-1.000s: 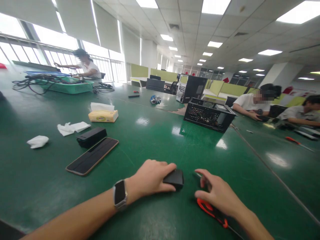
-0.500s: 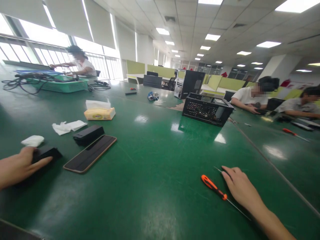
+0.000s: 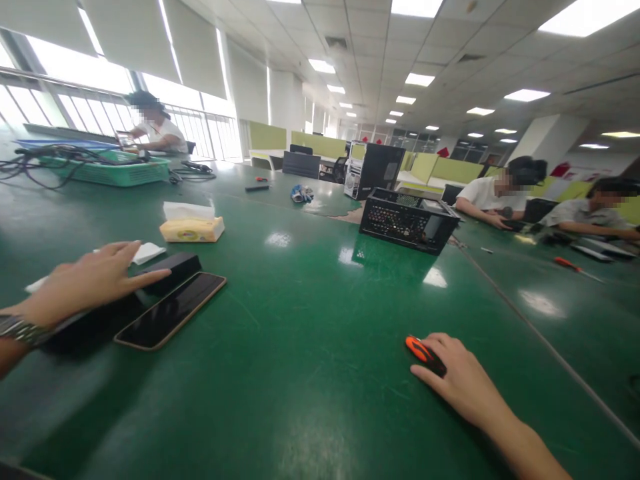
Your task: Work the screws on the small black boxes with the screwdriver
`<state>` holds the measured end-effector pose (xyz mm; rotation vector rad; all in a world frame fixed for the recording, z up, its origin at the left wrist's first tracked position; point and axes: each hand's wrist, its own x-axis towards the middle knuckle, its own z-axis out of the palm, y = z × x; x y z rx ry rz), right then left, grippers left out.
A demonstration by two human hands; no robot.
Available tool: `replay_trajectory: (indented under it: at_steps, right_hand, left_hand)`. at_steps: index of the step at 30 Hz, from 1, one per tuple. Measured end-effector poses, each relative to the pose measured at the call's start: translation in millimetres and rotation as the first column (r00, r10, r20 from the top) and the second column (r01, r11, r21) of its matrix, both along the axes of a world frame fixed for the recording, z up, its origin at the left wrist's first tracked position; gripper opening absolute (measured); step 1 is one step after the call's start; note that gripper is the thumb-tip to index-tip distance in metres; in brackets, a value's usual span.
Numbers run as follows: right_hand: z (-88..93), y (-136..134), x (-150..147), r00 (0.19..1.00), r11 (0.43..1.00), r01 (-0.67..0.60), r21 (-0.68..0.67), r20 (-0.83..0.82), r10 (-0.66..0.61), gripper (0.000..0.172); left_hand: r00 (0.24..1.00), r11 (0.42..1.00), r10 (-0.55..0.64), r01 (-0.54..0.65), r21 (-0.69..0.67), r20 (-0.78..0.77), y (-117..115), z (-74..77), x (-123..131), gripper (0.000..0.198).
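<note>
My left hand point(image 3: 85, 283) is stretched out flat with its fingers apart, above a dark block-like object largely hidden beneath it. Its thumb reaches over a black oblong box point(image 3: 176, 272). Beside that box lies a smartphone point(image 3: 173, 312) with a dark screen. White tissue point(image 3: 149, 253) shows past the fingertips. On the right, my right hand point(image 3: 463, 377) is curled round the lower handle of an orange and black screwdriver point(image 3: 419, 348), fingers on the far side and thumb on the near side. The shaft is hidden under the hand.
A yellow tissue pack point(image 3: 193, 230) stands beyond the phone. Further back are a black computer case point(image 3: 407, 220), an upright tower point(image 3: 380, 170) and a green basket point(image 3: 115, 173) with cables. Another screwdriver point(image 3: 567, 264) lies at right, near two seated people.
My left hand has let go of the black object and moved right, fingers extended. My right hand has come onto the screwdriver handle, which has shifted slightly away from me. The view has turned slightly.
</note>
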<state>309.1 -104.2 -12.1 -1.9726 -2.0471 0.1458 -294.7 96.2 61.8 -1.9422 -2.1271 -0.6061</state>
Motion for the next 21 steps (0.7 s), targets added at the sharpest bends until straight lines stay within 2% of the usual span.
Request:
replay_trajectory:
  at_steps: [2,3,4,6,7,8,9,10,11,13,14,15,17,19,21]
  right_hand:
    - [2.5,1,-2,0.999,1.000,-0.006,0.022,-0.039,0.007,0.037]
    - [3.6,0,-2,0.997,0.999,-0.011,0.045,-0.073,0.015,0.034]
    - [4.9,0,0,0.992,0.997,-0.014,0.072,-0.125,0.023,0.032]
    - [9.5,0,2,0.952,0.989,0.050,0.140,-0.307,-0.004,0.032]
    - [13.2,1,2,0.898,0.974,0.131,0.185,-0.439,-0.037,0.033]
    - [18.2,5,1,0.804,0.943,0.244,0.226,-0.590,-0.066,0.035]
    - [24.5,10,-3,0.674,0.898,0.369,0.241,-0.734,-0.080,0.038]
    - [32.0,17,-9,0.527,0.825,0.480,0.297,-0.850,-0.001,0.039]
    - [40.5,26,-17,0.386,0.816,0.501,0.287,-0.918,0.086,0.038]
    - [58.4,45,-37,0.185,0.883,0.402,0.241,-0.966,0.180,0.035]
    - [66.8,54,-47,0.135,0.902,0.355,0.244,-0.969,0.209,0.033]
    - [74.0,61,-57,0.121,0.903,0.333,0.273,-0.962,0.246,0.031]
    - [83.2,69,-73,0.163,0.873,0.320,0.369,-0.929,0.333,0.026]
    - [84.1,69,-82,0.252,0.841,0.311,0.443,-0.891,0.377,0.023]
    - [78.1,65,-85,0.344,0.832,0.285,0.476,-0.861,0.375,0.021]
  left_hand:
    - [0.996,0.957,-0.045,0.020,-0.290,-0.079,14,6.7,17,0.085]
    - [0.992,0.930,-0.047,0.001,-0.367,-0.116,17,9.3,26,0.079]
    - [0.988,0.927,-0.020,-0.038,-0.373,-0.151,17,11.5,37,0.075]
    - [0.987,0.978,0.035,-0.065,-0.196,-0.155,8,14.0,66,0.071]
    - [0.994,0.996,-0.005,-0.005,-0.086,-0.112,-1,13.6,84,0.071]
    - [0.993,0.994,-0.109,0.108,-0.023,-0.054,-12,11.6,106,0.071]
    - [0.965,0.965,-0.261,0.261,0.025,0.004,-26,7.8,131,0.068]
    - [0.874,0.875,-0.483,0.484,0.000,0.060,-41,2.5,157,0.065]
    - [0.752,0.751,-0.651,0.658,-0.052,0.104,-57,-4.2,185,0.061]
    - [0.548,0.516,-0.818,0.833,-0.199,0.174,-88,-19.0,236,0.054]
    - [0.471,0.428,-0.858,0.876,-0.220,0.206,-101,-26.2,258,0.054]
    - [0.418,0.369,-0.874,0.903,-0.221,0.248,-112,-32.7,276,0.053]
    - [0.379,0.334,-0.863,0.924,-0.185,0.335,-124,-42.9,300,0.053]
    - [0.385,0.360,-0.824,0.922,-0.141,0.416,-128,-49.0,310,0.046]
    - [0.387,0.381,-0.792,0.918,-0.113,0.472,-128,-51.6,313,0.039]
